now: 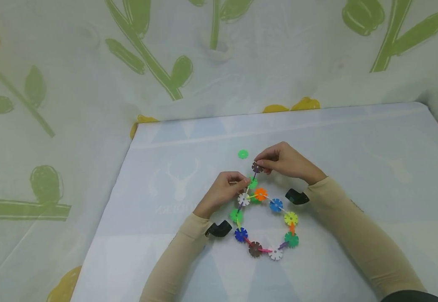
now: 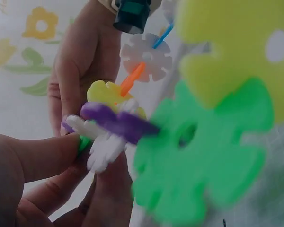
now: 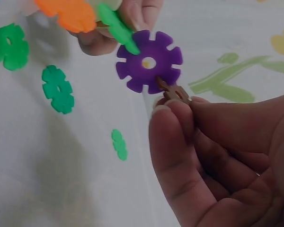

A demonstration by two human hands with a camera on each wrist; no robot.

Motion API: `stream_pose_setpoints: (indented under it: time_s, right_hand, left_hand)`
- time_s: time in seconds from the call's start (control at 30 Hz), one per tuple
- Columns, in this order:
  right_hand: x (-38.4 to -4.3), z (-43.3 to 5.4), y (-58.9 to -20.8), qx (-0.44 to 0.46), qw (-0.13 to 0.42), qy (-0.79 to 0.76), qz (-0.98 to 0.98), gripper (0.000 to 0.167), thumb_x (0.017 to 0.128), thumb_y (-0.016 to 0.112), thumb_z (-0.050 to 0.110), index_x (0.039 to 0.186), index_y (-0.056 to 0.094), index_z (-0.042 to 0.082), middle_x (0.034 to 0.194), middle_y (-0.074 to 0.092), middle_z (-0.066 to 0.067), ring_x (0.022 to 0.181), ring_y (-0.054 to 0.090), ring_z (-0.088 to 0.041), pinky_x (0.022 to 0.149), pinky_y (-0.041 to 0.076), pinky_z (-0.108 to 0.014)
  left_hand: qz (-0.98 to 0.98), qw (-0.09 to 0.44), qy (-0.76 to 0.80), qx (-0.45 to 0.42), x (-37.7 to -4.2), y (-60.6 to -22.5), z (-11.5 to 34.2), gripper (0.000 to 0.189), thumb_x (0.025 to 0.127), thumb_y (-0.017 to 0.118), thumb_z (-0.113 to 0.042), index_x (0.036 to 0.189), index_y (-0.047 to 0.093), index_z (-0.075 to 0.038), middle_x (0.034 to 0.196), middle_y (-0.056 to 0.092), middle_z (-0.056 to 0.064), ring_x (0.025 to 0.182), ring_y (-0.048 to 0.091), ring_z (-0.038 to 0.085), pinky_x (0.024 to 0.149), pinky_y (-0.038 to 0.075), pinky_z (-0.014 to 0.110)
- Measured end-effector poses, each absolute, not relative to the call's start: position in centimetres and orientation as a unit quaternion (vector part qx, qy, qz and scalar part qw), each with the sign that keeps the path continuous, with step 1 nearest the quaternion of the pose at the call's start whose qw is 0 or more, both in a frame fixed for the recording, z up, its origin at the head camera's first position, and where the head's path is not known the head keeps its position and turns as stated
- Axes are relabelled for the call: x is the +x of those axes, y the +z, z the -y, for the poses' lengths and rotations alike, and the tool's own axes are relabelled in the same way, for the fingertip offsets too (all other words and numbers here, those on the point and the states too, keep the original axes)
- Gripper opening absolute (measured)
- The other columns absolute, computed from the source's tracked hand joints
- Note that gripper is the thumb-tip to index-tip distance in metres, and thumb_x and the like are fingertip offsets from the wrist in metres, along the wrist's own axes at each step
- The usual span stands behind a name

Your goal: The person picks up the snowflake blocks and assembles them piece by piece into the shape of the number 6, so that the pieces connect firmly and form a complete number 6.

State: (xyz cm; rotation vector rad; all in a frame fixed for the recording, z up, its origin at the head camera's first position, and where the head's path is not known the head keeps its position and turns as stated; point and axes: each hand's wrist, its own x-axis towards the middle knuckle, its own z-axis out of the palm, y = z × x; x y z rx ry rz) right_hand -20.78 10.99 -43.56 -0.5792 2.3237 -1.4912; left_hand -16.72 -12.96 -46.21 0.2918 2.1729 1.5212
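Note:
Notched plastic snowflake discs in mixed colours are slotted edge to edge into a ring, with a short branch at its far end. My right hand (image 1: 288, 161) pinches a brown disc (image 1: 257, 167) at the tip of that branch. In the right wrist view it joins a purple disc (image 3: 149, 62), which meets a green disc (image 3: 118, 29). My left hand (image 1: 223, 192) pinches the branch's base, near a white disc (image 1: 243, 199). Close to the left wrist camera hang a green disc (image 2: 199, 151) and a yellow disc (image 2: 236, 52) of the ring.
Beyond the branch, a loose bright green disc (image 1: 243, 154) lies on the pale table (image 1: 355, 176). Another loose disc, darker green (image 3: 57, 90), shows in the right wrist view. A wall with a plant-patterned covering (image 1: 260, 75) borders the table's far edge.

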Motion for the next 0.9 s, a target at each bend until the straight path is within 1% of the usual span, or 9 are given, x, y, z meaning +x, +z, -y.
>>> stream_pose_setpoints:
  time_s: [0.07,0.17,0.33,0.4,0.53,0.6,0.7,0.8,0.9]
  right_hand:
    - [-20.8,-11.1,-43.4,-0.209,0.165,-0.518,-0.813,0.018,0.099,0.068,0.006,0.112,0.077,-0.001,0.100,0.079,-0.015,0.075,0.068,-0.016,0.074,0.060,-0.026]
    - [-20.9,-11.3,-43.2,-0.211,0.178,-0.512,-0.814,0.019,0.099,0.066,0.004,0.115,0.076,-0.001,0.105,0.079,-0.016,0.081,0.072,-0.021,0.077,0.061,-0.027]
    - [-20.7,-11.5,-43.2,-0.219,0.208,-0.512,-0.804,0.022,0.100,0.064,0.002,0.118,0.074,-0.005,0.112,0.077,-0.021,0.091,0.075,-0.032,0.082,0.063,-0.029]
    - [-20.6,-11.6,-43.3,-0.223,0.220,-0.516,-0.797,0.023,0.100,0.063,0.001,0.119,0.072,-0.007,0.114,0.076,-0.023,0.093,0.075,-0.033,0.084,0.063,-0.030]
    - [-20.2,-11.7,-43.3,-0.221,0.239,-0.521,-0.789,0.023,0.101,0.061,-0.001,0.121,0.070,-0.009,0.112,0.076,-0.023,0.091,0.075,-0.029,0.085,0.063,-0.031]
    - [-20.0,-11.9,-43.3,-0.220,0.246,-0.522,-0.787,0.024,0.101,0.060,-0.001,0.121,0.070,-0.009,0.110,0.076,-0.023,0.090,0.075,-0.028,0.085,0.063,-0.031]
    - [-20.0,-12.1,-43.1,-0.227,0.252,-0.513,-0.789,0.024,0.102,0.059,-0.001,0.122,0.069,-0.011,0.109,0.076,-0.023,0.092,0.076,-0.031,0.085,0.063,-0.033]
    - [-20.8,-12.4,-42.8,-0.233,0.231,-0.487,-0.809,0.025,0.102,0.060,0.001,0.122,0.068,-0.011,0.110,0.077,-0.024,0.094,0.076,-0.034,0.085,0.063,-0.036]
    - [-22.4,-12.5,-42.3,-0.235,0.189,-0.439,-0.847,0.025,0.101,0.063,0.004,0.122,0.070,-0.008,0.109,0.077,-0.021,0.093,0.075,-0.031,0.084,0.062,-0.038]
  left_hand:
    - [-0.779,0.252,0.567,0.091,-16.6,-46.2,12.7,0.022,0.102,0.065,-0.017,0.107,0.074,0.003,0.087,0.068,0.003,0.073,0.063,0.008,0.070,0.056,0.022]
    - [-0.754,0.284,0.586,0.082,-16.3,-46.2,12.3,0.023,0.102,0.065,-0.015,0.110,0.071,0.007,0.090,0.073,0.007,0.071,0.069,0.009,0.073,0.062,0.027]
    - [-0.736,0.317,0.591,0.092,-16.0,-46.2,12.0,0.024,0.102,0.065,-0.016,0.112,0.068,0.006,0.096,0.076,0.016,0.075,0.074,0.011,0.080,0.064,0.034]
    - [-0.742,0.308,0.588,0.093,-16.0,-46.3,12.0,0.026,0.103,0.064,-0.019,0.114,0.068,0.004,0.099,0.076,0.017,0.077,0.073,0.012,0.079,0.064,0.033]
    - [-0.755,0.260,0.593,0.102,-16.2,-46.7,11.7,0.031,0.105,0.062,-0.024,0.119,0.067,0.003,0.109,0.075,0.020,0.082,0.072,0.011,0.076,0.064,0.034]
    - [-0.759,0.236,0.597,0.110,-16.3,-47.0,11.4,0.031,0.105,0.061,-0.023,0.120,0.067,0.004,0.113,0.074,0.022,0.083,0.071,0.010,0.076,0.064,0.034]
    - [-0.762,0.215,0.600,0.117,-16.4,-47.2,11.2,0.027,0.105,0.061,-0.019,0.117,0.067,0.005,0.114,0.074,0.024,0.082,0.071,0.007,0.074,0.064,0.033]
    - [-0.766,0.203,0.598,0.123,-16.5,-47.3,11.1,0.024,0.105,0.061,-0.016,0.114,0.067,0.005,0.111,0.075,0.024,0.080,0.070,0.006,0.071,0.063,0.031]
    - [-0.767,0.207,0.595,0.123,-16.7,-47.3,11.1,0.023,0.105,0.061,-0.015,0.114,0.067,0.006,0.110,0.076,0.024,0.079,0.069,0.006,0.070,0.063,0.031]
